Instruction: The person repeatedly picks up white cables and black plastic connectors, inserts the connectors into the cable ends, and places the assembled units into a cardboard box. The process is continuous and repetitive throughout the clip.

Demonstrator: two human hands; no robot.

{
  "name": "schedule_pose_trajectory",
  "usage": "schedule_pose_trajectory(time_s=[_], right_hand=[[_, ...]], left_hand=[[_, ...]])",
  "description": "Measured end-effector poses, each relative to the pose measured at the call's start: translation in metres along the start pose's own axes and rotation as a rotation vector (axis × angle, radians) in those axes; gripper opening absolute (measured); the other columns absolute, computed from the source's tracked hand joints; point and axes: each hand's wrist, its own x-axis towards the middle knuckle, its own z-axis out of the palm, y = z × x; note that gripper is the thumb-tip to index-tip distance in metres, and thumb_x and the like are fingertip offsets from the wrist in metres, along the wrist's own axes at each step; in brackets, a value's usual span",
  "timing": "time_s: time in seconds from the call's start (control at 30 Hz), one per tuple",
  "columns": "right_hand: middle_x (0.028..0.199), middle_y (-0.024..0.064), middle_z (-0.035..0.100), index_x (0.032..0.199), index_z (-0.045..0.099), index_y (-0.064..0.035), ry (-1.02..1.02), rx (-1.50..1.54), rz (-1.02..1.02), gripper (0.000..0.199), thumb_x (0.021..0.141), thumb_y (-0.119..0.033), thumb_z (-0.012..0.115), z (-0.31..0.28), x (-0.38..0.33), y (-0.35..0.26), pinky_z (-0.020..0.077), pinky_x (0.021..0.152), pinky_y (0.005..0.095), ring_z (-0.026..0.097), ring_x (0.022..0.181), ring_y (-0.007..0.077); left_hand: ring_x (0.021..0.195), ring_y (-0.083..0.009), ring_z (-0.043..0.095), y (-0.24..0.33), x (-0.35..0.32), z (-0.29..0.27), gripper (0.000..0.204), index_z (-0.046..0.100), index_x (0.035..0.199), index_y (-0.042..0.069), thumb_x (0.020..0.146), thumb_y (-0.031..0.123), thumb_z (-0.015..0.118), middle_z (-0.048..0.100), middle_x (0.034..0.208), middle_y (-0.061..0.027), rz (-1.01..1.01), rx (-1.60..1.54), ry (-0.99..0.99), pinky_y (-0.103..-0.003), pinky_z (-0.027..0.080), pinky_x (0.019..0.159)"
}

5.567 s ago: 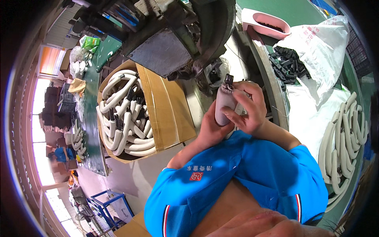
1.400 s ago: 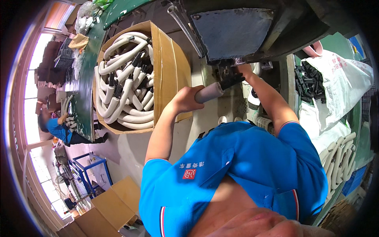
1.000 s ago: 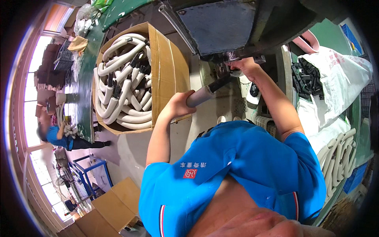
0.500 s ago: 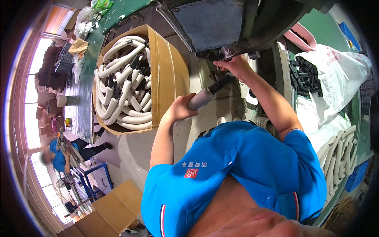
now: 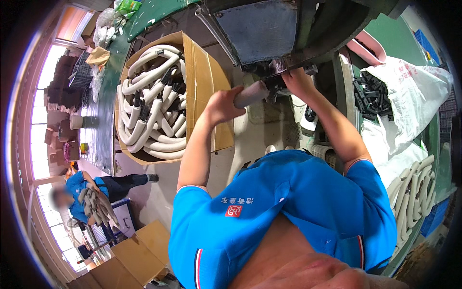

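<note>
My left hand is closed around a grey foam-covered tube. The tube's far end meets the dark fittings under the machine's lower edge, and the black end piece is out of sight. Beside those fittings is my right hand, raised to the underside of the dark metal machine. The machine's edge hides its fingers, so I cannot tell what they grip.
On the left stands a cardboard box full of bent foam-covered tubes. Black plastic parts, a white sack and more tubes lie on the right. A co-worker carries tubes at far left.
My left hand has pushed the tube up and right toward the machine; its black end no longer shows. My right hand has shifted slightly right, its fingers now hidden. The co-worker has moved.
</note>
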Motion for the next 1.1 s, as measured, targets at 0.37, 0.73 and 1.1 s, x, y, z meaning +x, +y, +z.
schedule_pose_trajectory(time_s=[0.37,0.73,1.1], right_hand=[[0.13,0.0188,0.045,0.133,0.037,-0.0058,-0.185,0.385,0.142,0.05,0.089,-0.029,0.039,0.09,-0.002,0.04,0.0356,0.1,0.0444,0.045,0.117,0.0371],[0.093,0.0302,0.058,0.094,0.059,0.0018,-0.101,0.373,0.25,0.037,0.084,-0.032,0.048,0.088,0.0,0.039,0.0457,0.08,0.0487,0.056,0.091,0.0459],[0.093,0.026,0.06,0.096,0.057,0.0008,0.004,0.563,0.429,0.038,0.089,-0.033,0.04,0.048,0.003,0.019,0.0434,0.08,0.0477,0.055,0.093,0.0438]], left_hand=[[0.086,-0.0303,0.063,-0.034,0.029,0.008,0.048,0.061,0.104,0.006,0.06,0.023,0.07,0.065,0.09,-0.0177,-0.031,-0.205,-0.286,-0.038,0.049,0.077],[0.079,-0.0375,0.062,0.002,0.043,0.042,0.038,0.059,0.098,0.01,0.065,0.027,0.067,0.064,0.081,-0.0184,-0.04,0.142,0.155,-0.046,0.049,0.068],[0.088,-0.0361,0.062,-0.043,0.016,0.028,0.062,0.05,0.118,0.011,0.062,0.028,0.069,0.063,0.092,-0.021,0.015,0.008,0.025,-0.043,0.049,0.076]])
